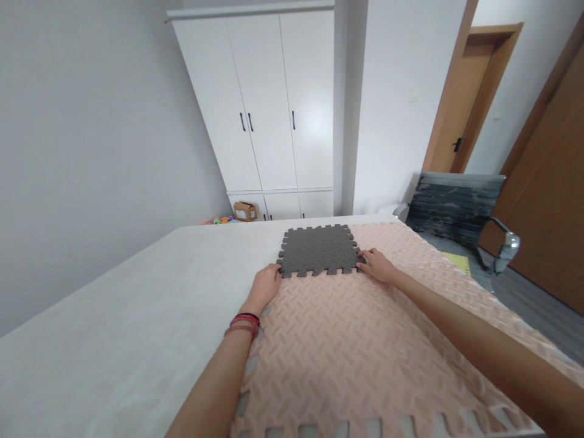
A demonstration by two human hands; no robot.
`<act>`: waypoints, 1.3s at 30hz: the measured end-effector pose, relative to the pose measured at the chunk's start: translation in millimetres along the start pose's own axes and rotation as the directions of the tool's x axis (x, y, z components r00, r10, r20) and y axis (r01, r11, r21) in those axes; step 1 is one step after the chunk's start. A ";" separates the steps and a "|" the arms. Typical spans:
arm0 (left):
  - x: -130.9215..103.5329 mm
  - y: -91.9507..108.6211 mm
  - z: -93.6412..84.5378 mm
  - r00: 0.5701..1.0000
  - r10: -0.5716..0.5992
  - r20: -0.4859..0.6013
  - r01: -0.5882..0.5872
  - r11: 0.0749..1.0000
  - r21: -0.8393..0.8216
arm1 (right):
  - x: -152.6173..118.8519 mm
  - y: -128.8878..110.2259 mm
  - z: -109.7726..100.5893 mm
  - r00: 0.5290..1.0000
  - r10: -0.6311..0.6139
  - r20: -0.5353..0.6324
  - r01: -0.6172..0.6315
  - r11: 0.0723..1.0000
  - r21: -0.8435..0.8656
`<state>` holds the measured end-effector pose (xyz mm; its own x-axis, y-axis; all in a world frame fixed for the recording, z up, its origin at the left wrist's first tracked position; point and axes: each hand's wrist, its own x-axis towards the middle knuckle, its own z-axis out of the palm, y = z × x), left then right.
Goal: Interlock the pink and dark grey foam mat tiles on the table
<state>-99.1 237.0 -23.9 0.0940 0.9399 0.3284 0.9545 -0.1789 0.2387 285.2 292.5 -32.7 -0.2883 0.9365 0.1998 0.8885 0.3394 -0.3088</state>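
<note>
A dark grey foam puzzle mat tile (319,250) with toothed edges lies at the far end of the surface. Its near edge meets a large pink foam mat (337,340); whether their teeth interlock I cannot tell. My left hand (266,286), with red and black bands at the wrist, grips the tile's near left corner with fingers curled over the edge. At the near right corner, my right hand (376,266) has its thumb and fingers closed on the tile's right edge. More pink mat (383,236) lies right of the tile.
A pale white surface (137,304) spreads to the left of the mats. Beyond it stand a white wardrobe (274,109) and a cardboard box (245,211). A dark chair (456,207) with a metal armrest is at the right, near a wooden door (469,103).
</note>
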 end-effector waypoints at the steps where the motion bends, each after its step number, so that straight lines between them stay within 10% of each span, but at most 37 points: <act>1: 0.0 1.3 0.0 1.000 0.000 0.006 0.000 1.000 0.007 | -0.5 0.3 0.2 1.000 -0.003 -0.004 0.003 1.000 0.003; 20: 3.0 16.0 -2.8 0.992 -0.108 0.065 0.097 0.985 0.144 | -12.0 -12.3 -4.2 0.998 -0.049 -0.032 0.044 0.987 -0.152; 30: 0.0 37.6 -41.7 0.996 0.039 0.075 -0.049 0.990 0.130 | -24.3 -36.0 -11.5 0.998 -0.046 -0.042 0.029 0.943 -0.333; 39: -27.9 83.6 -7.0 0.952 0.202 0.230 -0.231 0.967 0.105 | -19.8 -50.3 -7.3 0.992 -0.111 0.053 0.123 0.898 -0.423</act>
<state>-23.9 193.8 -6.7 0.3479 0.9254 0.1505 0.9312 -0.3597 0.0586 248.9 256.3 -14.3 -0.4032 0.8965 0.1834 0.9134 0.3821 0.1401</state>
